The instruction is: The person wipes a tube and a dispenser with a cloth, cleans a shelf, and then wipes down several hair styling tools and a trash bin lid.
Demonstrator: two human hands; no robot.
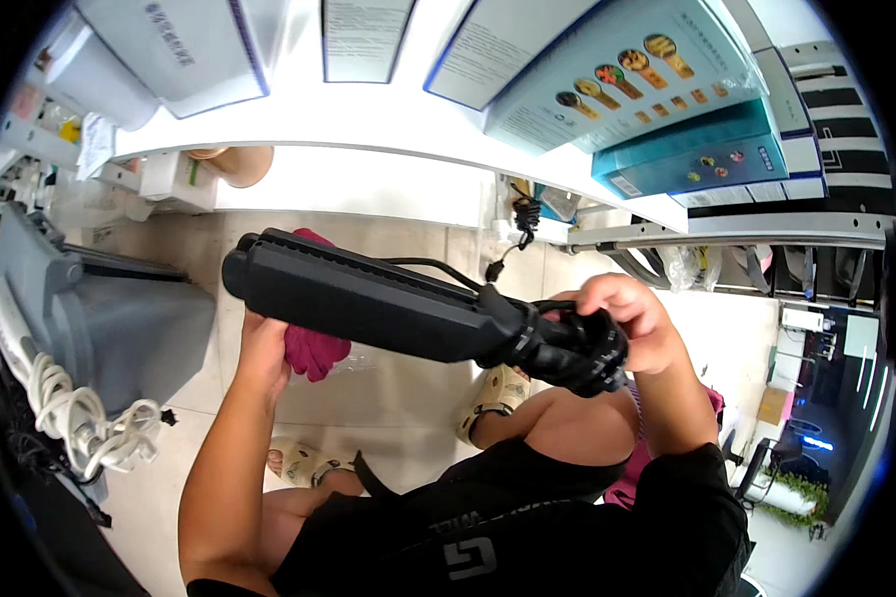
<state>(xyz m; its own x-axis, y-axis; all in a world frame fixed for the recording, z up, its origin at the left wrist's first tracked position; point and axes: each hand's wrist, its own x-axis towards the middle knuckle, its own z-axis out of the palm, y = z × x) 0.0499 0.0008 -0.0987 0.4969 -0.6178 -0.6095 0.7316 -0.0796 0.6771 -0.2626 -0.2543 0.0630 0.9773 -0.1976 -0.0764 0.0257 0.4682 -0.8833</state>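
Observation:
A black corded appliance, shaped like a large hair straightener (358, 302), lies slantwise across the middle of the view, held above the floor. Under its wide left end is my left hand (266, 351), with a crumpled magenta cloth (317, 351) in it; the device hides most of the fingers. The black cord (579, 354) is wound in a thick bundle about the narrow right end. My right hand (631, 317) grips this bundle, thumb and forefinger at its upper side. A loose length of cable runs behind the device's body.
A white shelf (328, 119) with printed boxes crosses the top. At left stands a grey plastic bin (142, 328), beside a white appliance with a coiled cord (82, 418). Another black coiled cord (526, 213) hangs by the shelf. My sandalled feet rest on the tiled floor (373, 403).

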